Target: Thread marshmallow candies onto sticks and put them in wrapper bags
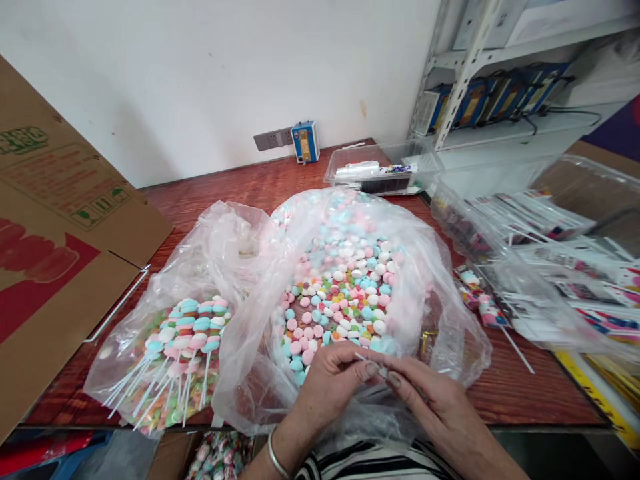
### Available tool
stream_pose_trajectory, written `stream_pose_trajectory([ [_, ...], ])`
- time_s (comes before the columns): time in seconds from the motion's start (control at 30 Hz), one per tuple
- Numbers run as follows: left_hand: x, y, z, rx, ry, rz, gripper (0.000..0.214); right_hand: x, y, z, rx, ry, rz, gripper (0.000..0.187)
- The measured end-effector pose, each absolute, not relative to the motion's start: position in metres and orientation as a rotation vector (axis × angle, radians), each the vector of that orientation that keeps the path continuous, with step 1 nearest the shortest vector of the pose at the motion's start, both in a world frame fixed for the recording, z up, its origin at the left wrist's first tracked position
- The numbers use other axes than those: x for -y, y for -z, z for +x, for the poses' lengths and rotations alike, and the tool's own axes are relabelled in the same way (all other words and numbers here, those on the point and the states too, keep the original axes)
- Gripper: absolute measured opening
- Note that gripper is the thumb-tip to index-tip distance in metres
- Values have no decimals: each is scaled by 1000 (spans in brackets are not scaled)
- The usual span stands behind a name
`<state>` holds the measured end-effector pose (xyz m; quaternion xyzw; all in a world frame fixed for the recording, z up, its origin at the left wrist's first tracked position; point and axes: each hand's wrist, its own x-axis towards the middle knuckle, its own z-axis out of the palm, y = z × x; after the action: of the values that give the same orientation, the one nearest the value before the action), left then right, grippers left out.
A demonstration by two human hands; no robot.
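Note:
My left hand [333,377] and my right hand [425,390] meet at the front of a large clear plastic bag [440,267], fingers closed in a pinch. Between the fingertips shows a thin white stick [360,357]; most of it is hidden by the fingers. Just beyond my hands, the open bag is full of pink, white and blue round candies [345,293], with small orange, green and yellow pieces among them. To the left, a bunch of candy skewers on white sticks [187,333] lies on a second clear bag [120,363] with colourful gummy pieces inside.
A cardboard box [65,247] stands at the left. Clear plastic bins with packets and white sticks [540,213] line the right, near a wrapped lollipop [490,310]. Behind are a clear tray [385,157], a small blue device [305,142] and a white shelf [500,127].

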<state>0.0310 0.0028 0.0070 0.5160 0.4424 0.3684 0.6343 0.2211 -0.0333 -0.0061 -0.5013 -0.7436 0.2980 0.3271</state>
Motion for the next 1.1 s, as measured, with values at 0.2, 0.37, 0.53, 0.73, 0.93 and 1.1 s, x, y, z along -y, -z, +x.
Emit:
stream_pose_trajectory([
  [0.2, 7, 4, 22, -1223, -649, 1292, 21, 35, 13, 214, 1877, -926, -1373, 23],
  [0.37, 12, -6, 2, -1226, -433, 1705, 24, 31, 20, 229, 1674, -674, -1372, 17],
  [0.53, -28, -16, -1, -1367, -612, 1951, 17, 7, 7, 235, 1402, -724, -1498, 18],
  [0.73, -86, 14, 14, -1638, -504, 2284, 17, 3, 6, 216, 1452, -1004, -1420, 27],
  [0.93, -81, 16, 15, -1665, -564, 2262, 10, 7, 23, 222, 1380, -1086, -1450, 29],
  [1.1, -95, 1, 19, -1464, -856, 1706, 7, -6, 25, 222, 1331, -1074, -1448, 30],
])
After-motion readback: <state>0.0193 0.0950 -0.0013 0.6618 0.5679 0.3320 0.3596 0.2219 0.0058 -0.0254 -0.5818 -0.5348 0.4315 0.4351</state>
